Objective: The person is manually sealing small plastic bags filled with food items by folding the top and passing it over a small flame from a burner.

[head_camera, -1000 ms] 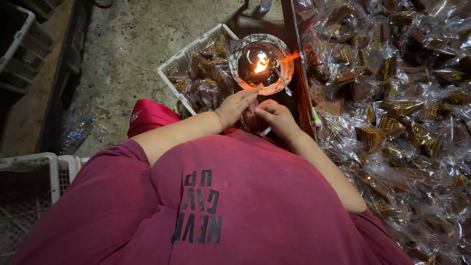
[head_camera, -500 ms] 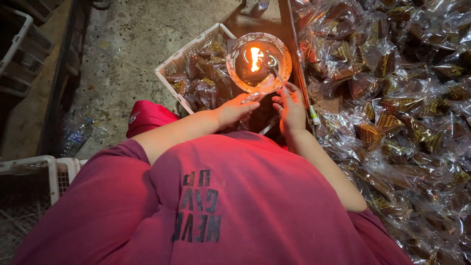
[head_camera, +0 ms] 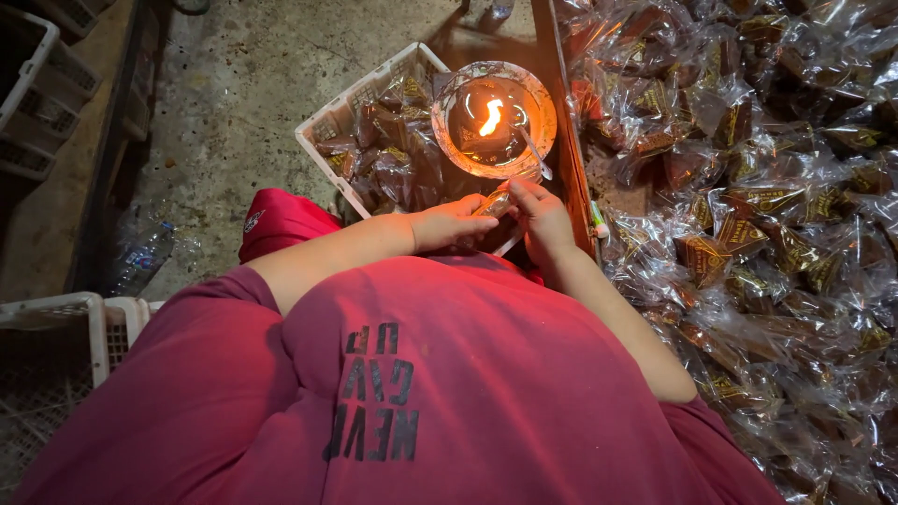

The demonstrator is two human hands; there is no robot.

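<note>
Your left hand (head_camera: 454, 223) and right hand (head_camera: 543, 217) pinch one clear-wrapped packet (head_camera: 496, 203) between them, its end pointing toward the flame bowl (head_camera: 493, 119) just beyond.

You look down on a rough, stained concrete floor (head_camera: 234, 93) in dim light. White plastic crates (head_camera: 56, 323) sit at your lower left, and more crates (head_camera: 33, 103) rest on a dark wooden ledge at the upper left. A crushed clear plastic bottle (head_camera: 140, 257) lies on the floor. Warm orange light glows from above centre.
</note>
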